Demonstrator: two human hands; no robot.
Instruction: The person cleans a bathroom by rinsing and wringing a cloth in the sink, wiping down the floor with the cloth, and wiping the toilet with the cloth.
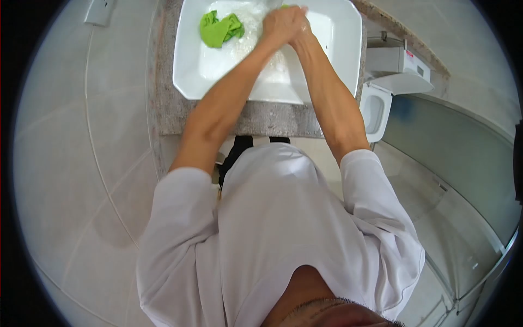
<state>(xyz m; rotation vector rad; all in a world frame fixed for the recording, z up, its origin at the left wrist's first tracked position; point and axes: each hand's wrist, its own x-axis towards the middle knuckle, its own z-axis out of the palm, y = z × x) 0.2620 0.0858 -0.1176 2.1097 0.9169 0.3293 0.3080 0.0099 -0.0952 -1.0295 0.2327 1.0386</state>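
Observation:
My left hand (278, 24) and my right hand (300, 26) are pressed together over the white sink basin (188, 76), fingers closed around a bunched green cloth. Only a sliver of that cloth (284, 6) shows at the far side of my hands; the rest is hidden by them. A second bright green cloth (219, 29) lies crumpled in the basin to the left of my hands, touched by neither. Foamy, splashing water (248, 32) is between that cloth and my hands.
A speckled stone counter (261, 118) surrounds the basin. To the right are a white toilet (376, 111) with its lid raised and a greenish glass panel (457, 136). Pale tiled wall (65, 147) lies to the left, with a white fitting (99, 11) at the top.

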